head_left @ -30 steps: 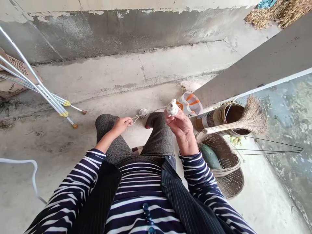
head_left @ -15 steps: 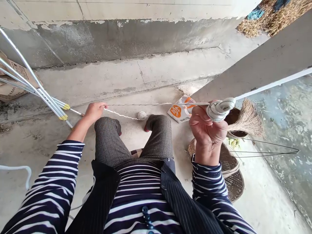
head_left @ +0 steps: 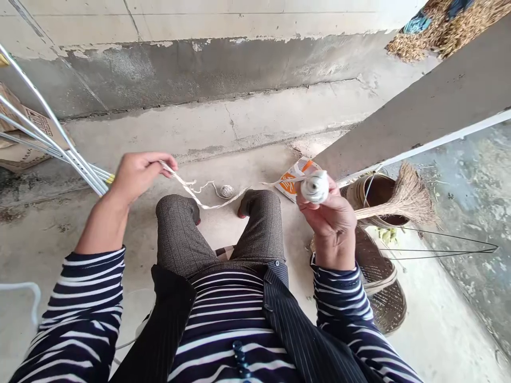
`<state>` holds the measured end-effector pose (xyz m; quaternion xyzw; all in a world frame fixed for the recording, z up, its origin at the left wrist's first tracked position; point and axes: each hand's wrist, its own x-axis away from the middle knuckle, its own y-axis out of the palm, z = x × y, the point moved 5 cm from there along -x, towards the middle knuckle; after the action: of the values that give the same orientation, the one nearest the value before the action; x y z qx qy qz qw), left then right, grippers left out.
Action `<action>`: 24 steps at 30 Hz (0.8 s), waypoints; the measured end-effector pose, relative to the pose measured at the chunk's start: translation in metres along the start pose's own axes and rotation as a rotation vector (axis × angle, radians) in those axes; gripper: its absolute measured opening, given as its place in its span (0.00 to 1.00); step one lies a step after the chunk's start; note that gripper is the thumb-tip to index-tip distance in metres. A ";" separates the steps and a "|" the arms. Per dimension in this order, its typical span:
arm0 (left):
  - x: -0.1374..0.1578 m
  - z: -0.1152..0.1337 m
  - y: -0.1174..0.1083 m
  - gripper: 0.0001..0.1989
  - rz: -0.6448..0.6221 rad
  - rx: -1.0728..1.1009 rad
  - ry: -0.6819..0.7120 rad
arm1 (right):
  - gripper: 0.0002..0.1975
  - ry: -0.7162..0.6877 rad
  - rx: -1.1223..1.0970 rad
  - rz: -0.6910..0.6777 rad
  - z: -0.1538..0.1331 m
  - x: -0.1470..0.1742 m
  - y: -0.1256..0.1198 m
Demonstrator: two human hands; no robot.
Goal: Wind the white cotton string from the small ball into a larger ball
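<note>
Raised at the left, my left hand pinches a white cord between thumb and fingers. From there the cord sags above my knees and runs up to my right hand. That hand is closed around a wound bundle of white cord, its rounded end facing me. A small ball of white string lies on the floor beyond my knees, and a thin curly strand links it towards the cord near my left hand.
Metal poles and a cardboard box stand at the left. On the right are a straw broom, a round container, a woven basket and a slanted pillar. A printed orange-and-white bag lies near the pillar's foot.
The cord between my hands has gone from taut to slack. My right hand has moved left and turned the bundle's end towards me; my left hand is slightly higher and nearer.
</note>
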<state>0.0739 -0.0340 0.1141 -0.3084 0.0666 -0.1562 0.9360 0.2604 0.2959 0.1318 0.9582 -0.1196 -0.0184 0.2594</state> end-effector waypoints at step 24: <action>0.039 0.010 0.165 0.15 -0.385 0.365 0.085 | 0.27 0.341 0.214 -0.026 0.114 -0.019 0.006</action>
<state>0.1547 0.0843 0.0220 -0.1346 0.0165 -0.3536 0.9255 0.2294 0.2398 0.0359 0.9710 -0.0626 0.1536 0.1724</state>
